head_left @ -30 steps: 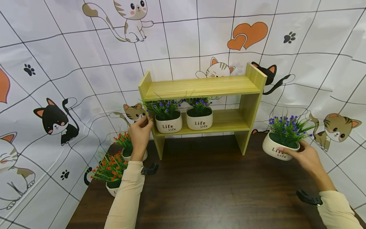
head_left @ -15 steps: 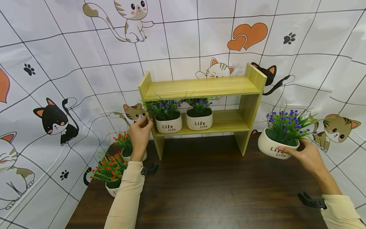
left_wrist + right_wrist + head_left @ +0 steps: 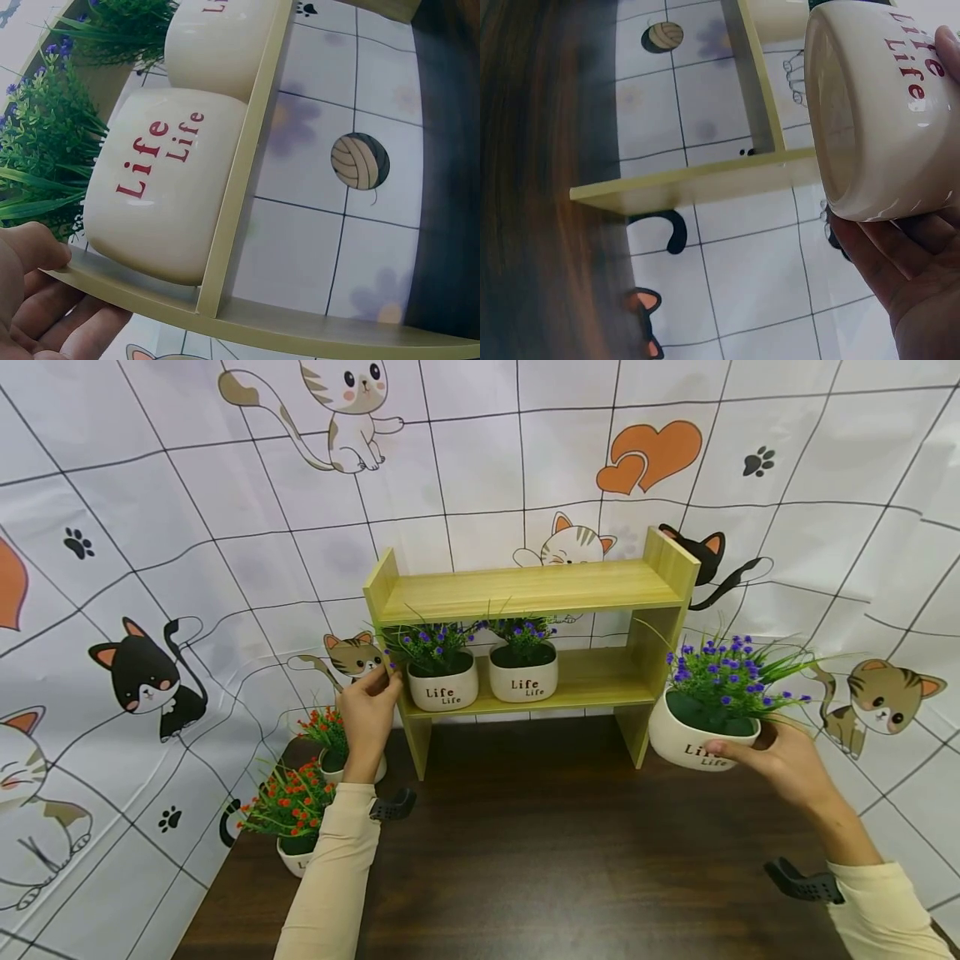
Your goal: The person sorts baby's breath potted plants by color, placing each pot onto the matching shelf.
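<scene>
My right hand (image 3: 793,768) holds a white flowerpot (image 3: 693,739) of purple artificial flowers, thumb on its front and fingers round the side. The pot is in the air, beside the shelf's right end; the right wrist view shows its underside (image 3: 831,112). My left hand (image 3: 367,708) pinches the left side board of the wooden shelf (image 3: 525,585), thumb at the front edge and fingers (image 3: 94,330) on the outer side. Two matching flowerpots stand on the middle board: one (image 3: 442,685) at the left end, another (image 3: 523,673) next to it, both lettered "Life".
Two pots of red flowers stand on the dark table (image 3: 555,860) at the left, the nearer plant (image 3: 292,802) partly behind my left forearm. The middle board (image 3: 600,677) is bare right of the second pot. A cat-print wall covering (image 3: 480,468) rises close behind the shelf.
My right hand has carried its flowerpot leftward and slightly up, closer to the shelf's right side. The left hand stays at the side board, and the shelved pots have not moved.
</scene>
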Demonstrator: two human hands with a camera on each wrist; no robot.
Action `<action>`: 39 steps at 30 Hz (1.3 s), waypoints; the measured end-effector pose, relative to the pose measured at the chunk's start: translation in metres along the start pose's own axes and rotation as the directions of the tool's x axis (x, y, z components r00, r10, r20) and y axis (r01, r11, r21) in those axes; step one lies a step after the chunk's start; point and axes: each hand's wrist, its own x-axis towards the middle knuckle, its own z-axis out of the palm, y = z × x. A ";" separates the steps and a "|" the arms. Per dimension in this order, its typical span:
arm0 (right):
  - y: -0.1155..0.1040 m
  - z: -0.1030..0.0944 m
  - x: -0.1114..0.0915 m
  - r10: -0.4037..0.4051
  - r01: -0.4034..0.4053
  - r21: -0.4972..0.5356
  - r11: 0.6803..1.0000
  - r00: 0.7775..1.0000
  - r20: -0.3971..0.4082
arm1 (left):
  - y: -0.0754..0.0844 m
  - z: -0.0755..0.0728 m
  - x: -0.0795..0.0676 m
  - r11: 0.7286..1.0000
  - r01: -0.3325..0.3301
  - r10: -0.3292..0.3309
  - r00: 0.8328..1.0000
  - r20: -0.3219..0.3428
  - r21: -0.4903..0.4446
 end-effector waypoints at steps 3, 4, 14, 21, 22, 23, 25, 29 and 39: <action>-0.007 0.001 0.003 0.009 -0.009 -0.006 1.000 1.000 0.022 | 0.000 0.000 0.000 1.000 0.000 0.000 1.000 0.003 -0.003; -0.009 0.002 0.004 0.012 -0.012 -0.004 1.000 1.000 0.029 | 0.000 0.000 0.000 1.000 0.000 0.000 1.000 0.003 -0.002; -0.028 0.017 0.020 -0.042 0.040 0.046 0.998 0.999 0.025 | -0.002 -0.001 -0.001 1.000 0.008 -0.008 1.000 -0.005 0.012; -0.045 0.031 0.033 -0.083 0.080 0.068 0.994 0.996 0.041 | -0.002 0.000 -0.001 1.000 0.009 -0.009 1.000 -0.005 0.007; -0.047 0.032 0.035 -0.080 0.077 0.072 0.994 0.996 0.046 | -0.002 0.000 -0.001 1.000 0.008 -0.008 1.000 -0.007 0.007; -0.050 0.033 0.037 -0.074 0.070 0.076 0.995 0.996 0.054 | -0.002 -0.001 0.000 1.000 0.006 -0.006 1.000 -0.008 0.007; -0.053 0.035 0.040 -0.059 0.055 0.055 0.997 0.996 0.066 | -0.002 -0.001 0.000 1.000 0.003 -0.003 1.000 -0.010 0.006; -0.056 0.040 0.048 -0.051 0.044 0.065 0.997 0.992 0.113 | -0.002 -0.001 0.000 1.000 -0.009 0.009 1.000 -0.010 0.012; -0.060 0.055 0.062 -0.020 -0.007 0.171 0.985 0.988 0.154 | -0.003 0.000 0.001 1.000 -0.005 0.005 1.000 -0.004 -0.010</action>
